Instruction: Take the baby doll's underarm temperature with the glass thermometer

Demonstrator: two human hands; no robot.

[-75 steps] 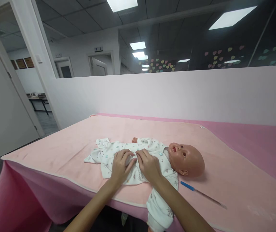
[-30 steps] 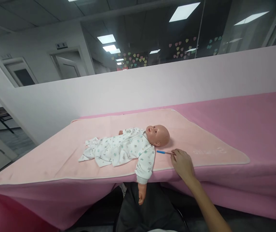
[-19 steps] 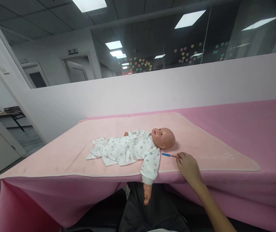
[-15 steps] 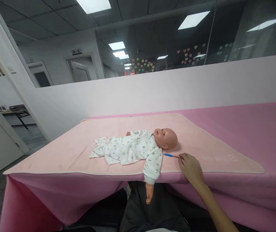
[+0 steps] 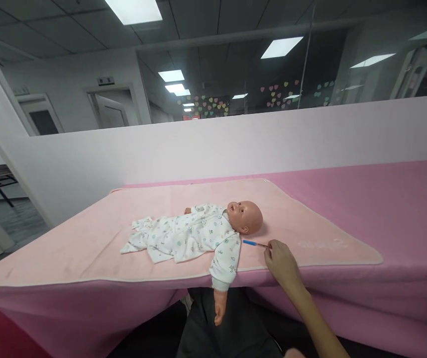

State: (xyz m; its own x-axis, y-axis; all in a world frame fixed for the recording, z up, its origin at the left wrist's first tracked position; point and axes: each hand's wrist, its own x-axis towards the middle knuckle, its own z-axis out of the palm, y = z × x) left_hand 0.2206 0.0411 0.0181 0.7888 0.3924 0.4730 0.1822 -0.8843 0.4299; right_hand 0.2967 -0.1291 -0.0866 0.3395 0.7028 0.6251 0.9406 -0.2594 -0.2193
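On the peach blanket lies a baby doll (image 5: 198,233) on its back, in a white printed sleepsuit, its head to the right. One of its arms hangs over the table's front edge. My right hand (image 5: 283,266) is closed in a pinch on the end of a thin stick with a blue tip (image 5: 250,242), just below the doll's head. The blue part points left toward the doll's shoulder; I cannot tell what kind of stick it is. A small rounded patch of skin (image 5: 294,353) shows at the bottom edge, perhaps my left hand; its fingers are hidden.
The peach blanket (image 5: 97,219) lies over a pink tablecloth (image 5: 396,209) that hangs down in front. Behind the table runs a white low wall (image 5: 213,149) with glass above it. My legs (image 5: 228,323) are under the table edge.
The view has shifted, so the doll and blanket sit further left in the picture. My right hand keeps its pinch on the stick. A patch of skin has appeared at the bottom edge.
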